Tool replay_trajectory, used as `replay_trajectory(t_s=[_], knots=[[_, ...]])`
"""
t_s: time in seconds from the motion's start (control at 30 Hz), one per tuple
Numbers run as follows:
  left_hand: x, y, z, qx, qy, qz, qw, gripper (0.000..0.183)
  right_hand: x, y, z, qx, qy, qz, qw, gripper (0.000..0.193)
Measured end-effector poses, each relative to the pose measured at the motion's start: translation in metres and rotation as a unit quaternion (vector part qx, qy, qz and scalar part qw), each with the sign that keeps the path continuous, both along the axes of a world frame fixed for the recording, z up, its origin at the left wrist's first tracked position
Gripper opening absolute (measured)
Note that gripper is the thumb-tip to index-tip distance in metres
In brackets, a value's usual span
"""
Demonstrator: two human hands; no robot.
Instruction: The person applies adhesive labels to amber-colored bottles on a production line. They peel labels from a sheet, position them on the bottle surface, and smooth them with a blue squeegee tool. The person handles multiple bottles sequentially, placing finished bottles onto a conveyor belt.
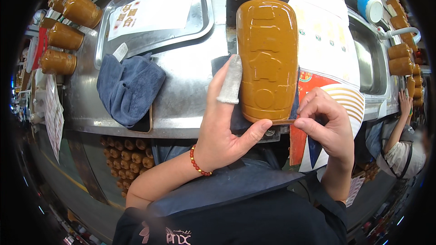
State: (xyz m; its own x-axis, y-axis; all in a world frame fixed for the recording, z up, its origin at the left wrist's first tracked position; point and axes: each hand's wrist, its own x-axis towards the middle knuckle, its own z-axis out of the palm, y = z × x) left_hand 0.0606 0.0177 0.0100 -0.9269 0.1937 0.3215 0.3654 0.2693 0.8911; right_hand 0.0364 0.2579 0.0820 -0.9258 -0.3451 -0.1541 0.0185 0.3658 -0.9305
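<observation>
A large brown glossy bottle (pixel 268 59) with raised shapes on its face and a clear threaded neck lies with its neck pointing away from me. My left hand (pixel 225 127) grips its lower left side: one finger in a white cloth finger cover stretches along the flank, and the thumb presses at the base. Along the base edge runs a thin brown strip (pixel 284 121). My right hand (pixel 329 124) pinches the strip's right end between thumb and finger, the other fingers curled. Dark blue cloth shows partly under the bottle.
A crumpled blue cloth (pixel 131 88) lies on the metal bench at left, below a metal tray (pixel 206 13) holding a printed sheet (pixel 159 11). Printed paper (pixel 324 27) covers the right side, before a sink (pixel 370 61). Brown bottles (pixel 63 36) line both sides; a co-worker (pixel 402 154) stands far right.
</observation>
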Motion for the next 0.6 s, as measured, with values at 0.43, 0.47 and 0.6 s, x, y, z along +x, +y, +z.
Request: replay_trajectory(t_s=[0.43,0.47,0.6], knots=[[-0.007,0.009,0.012,-0.091,0.117,0.044,0.988,0.101,-0.007,0.005,-0.023,-0.005,-0.006,0.02,1.0,0.019],[-0.01,0.011,0.018,-0.133,0.153,0.047,0.978,0.1,-0.006,0.005,-0.024,-0.008,-0.004,0.02,1.0,0.02],[-0.022,0.011,0.018,-0.224,0.193,0.035,0.954,0.107,-0.006,0.006,-0.024,-0.003,0.013,0.024,1.0,0.02]])
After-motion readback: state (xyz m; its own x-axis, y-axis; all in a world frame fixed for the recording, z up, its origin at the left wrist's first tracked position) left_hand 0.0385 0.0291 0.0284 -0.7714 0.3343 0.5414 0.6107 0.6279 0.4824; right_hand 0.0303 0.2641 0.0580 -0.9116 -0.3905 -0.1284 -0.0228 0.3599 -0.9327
